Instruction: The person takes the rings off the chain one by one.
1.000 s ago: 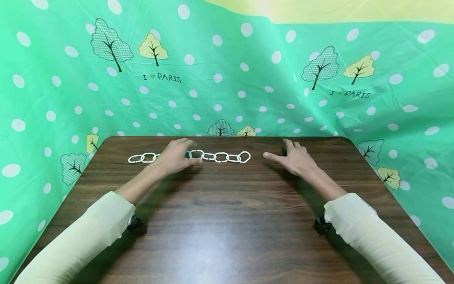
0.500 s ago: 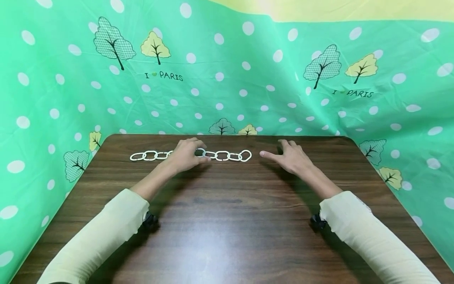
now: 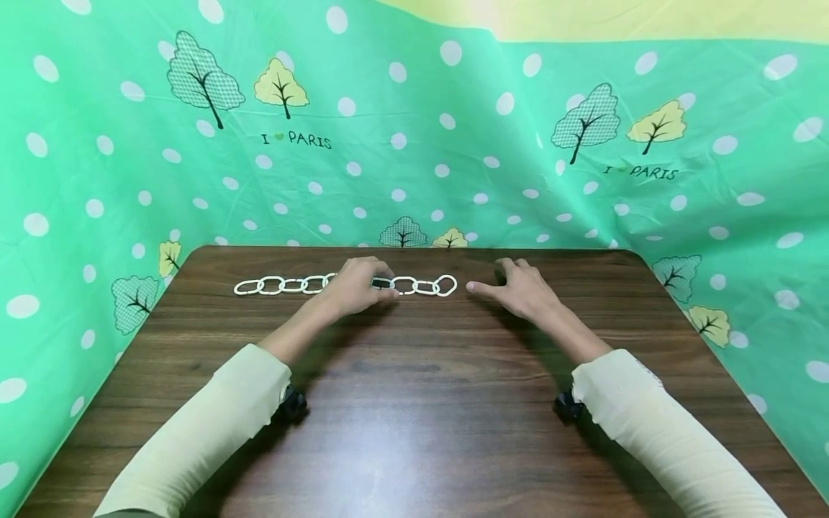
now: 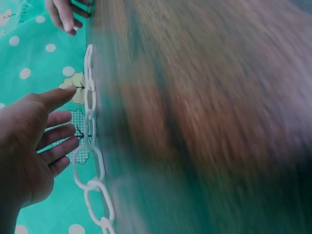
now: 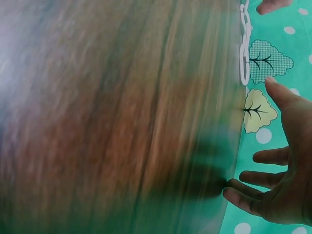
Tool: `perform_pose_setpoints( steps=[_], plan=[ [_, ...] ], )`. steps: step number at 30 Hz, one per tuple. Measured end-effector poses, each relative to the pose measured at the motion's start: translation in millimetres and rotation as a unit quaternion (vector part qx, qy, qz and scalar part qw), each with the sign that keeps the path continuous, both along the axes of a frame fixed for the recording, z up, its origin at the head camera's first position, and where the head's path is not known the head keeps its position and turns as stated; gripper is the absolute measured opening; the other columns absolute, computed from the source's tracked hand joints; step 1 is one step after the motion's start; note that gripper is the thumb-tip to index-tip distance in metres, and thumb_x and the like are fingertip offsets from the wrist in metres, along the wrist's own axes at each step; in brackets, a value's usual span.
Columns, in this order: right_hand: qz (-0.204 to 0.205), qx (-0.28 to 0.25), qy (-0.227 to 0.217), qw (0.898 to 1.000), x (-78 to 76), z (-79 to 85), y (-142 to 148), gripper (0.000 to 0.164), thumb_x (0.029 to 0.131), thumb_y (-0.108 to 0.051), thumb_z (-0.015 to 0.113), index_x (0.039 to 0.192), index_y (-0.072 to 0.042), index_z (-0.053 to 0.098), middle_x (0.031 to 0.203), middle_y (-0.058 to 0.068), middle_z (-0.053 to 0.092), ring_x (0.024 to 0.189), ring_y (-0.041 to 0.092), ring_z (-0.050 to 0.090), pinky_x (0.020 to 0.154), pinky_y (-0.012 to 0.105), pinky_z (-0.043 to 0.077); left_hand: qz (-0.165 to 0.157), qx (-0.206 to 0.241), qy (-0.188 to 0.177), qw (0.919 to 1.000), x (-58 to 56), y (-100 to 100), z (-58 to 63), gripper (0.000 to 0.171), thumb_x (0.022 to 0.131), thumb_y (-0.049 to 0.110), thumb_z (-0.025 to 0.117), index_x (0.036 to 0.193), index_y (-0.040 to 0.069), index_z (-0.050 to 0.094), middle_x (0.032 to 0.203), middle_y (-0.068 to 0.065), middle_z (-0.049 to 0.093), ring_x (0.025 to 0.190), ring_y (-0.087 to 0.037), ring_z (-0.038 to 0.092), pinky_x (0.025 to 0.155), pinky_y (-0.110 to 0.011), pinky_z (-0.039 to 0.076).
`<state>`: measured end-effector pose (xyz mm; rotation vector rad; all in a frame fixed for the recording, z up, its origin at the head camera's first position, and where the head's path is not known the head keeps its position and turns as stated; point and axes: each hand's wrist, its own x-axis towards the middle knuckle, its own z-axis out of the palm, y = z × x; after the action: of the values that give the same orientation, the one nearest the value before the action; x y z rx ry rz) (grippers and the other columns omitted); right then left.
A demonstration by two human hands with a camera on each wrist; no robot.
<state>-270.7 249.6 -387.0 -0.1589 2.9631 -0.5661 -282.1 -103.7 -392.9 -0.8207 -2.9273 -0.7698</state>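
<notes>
A white chain of linked oval rings (image 3: 272,285) lies in a line from left to right near the table's far edge. Over its middle hovers my left hand (image 3: 352,288), fingers spread and holding nothing, hiding some of the links. In the left wrist view the left hand (image 4: 39,141) has its thumb and fingers apart, with the chain (image 4: 101,165) beyond the fingertips. Just past the chain's right end, my right hand (image 3: 527,291) is relaxed, its thumb close to the last ring. The right wrist view has the right hand (image 5: 287,161) with fingers spread and nothing between them.
A dark brown wooden table (image 3: 414,388) fills the lower view. Behind and beside it hangs a green cloth (image 3: 414,108) with white dots and printed trees. Dark wrist devices sit under both sleeves.
My left hand has moved right along the chain, uncovering links on its left and covering others. My right hand has shifted slightly left toward the chain's end. The chain lies where it was.
</notes>
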Motion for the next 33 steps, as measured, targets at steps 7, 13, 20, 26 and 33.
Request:
perform_pose_setpoints(
  steps=[7,13,20,26,33],
  plan=[
    [0.015,-0.003,0.004,1.000,-1.6,-2.2,-7.2,0.106,0.100,-0.079,0.066,0.160,0.007,0.053,0.160,0.036,0.052,0.155,0.062,0.040,0.126,0.073,0.041,-0.016,0.023,0.001,0.9996,-17.0,5.4,-20.3,0.042,0.102,0.039,0.085,0.127,0.005,0.081,0.131,-0.013,0.082,0.134,-0.034,0.073,0.120,-0.048,0.054],
    [0.032,-0.020,0.010,0.999,-3.8,-3.1,-14.3,0.088,0.105,-0.064,0.070,0.158,0.005,0.057,0.156,0.033,0.059,0.156,0.060,0.042,0.128,0.070,0.041,0.002,0.014,-0.014,0.9998,-0.7,19.2,-3.6,0.031,0.102,0.028,0.085,0.123,0.006,0.082,0.133,-0.015,0.081,0.135,-0.038,0.072,0.120,-0.052,0.054],
    [0.064,-0.041,0.019,0.997,-6.3,-4.4,-22.1,0.069,0.109,-0.045,0.073,0.155,0.005,0.060,0.153,0.030,0.065,0.151,0.051,0.054,0.125,0.065,0.046,-0.001,0.007,-0.002,1.0000,1.1,30.0,-7.0,0.025,0.103,0.027,0.084,0.119,0.008,0.084,0.126,-0.010,0.083,0.128,-0.031,0.075,0.116,-0.048,0.056],
    [0.077,-0.057,0.021,0.995,-9.6,-7.8,-28.4,0.058,0.109,-0.037,0.075,0.151,0.002,0.065,0.152,0.028,0.068,0.148,0.048,0.059,0.124,0.064,0.048,0.012,0.051,-0.041,0.9978,-0.9,40.0,-8.8,0.032,0.103,0.029,0.085,0.125,0.005,0.083,0.125,-0.013,0.080,0.125,-0.032,0.073,0.114,-0.047,0.057],
    [0.071,-0.070,0.013,0.995,-11.6,-6.4,-30.9,0.053,0.109,-0.035,0.075,0.149,-0.001,0.067,0.149,0.026,0.071,0.144,0.046,0.063,0.120,0.063,0.052,0.016,0.072,-0.043,0.9964,-19.1,52.0,-22.2,0.039,0.103,0.034,0.084,0.127,0.004,0.081,0.126,-0.013,0.076,0.125,-0.031,0.071,0.113,-0.045,0.057]
  ],
)
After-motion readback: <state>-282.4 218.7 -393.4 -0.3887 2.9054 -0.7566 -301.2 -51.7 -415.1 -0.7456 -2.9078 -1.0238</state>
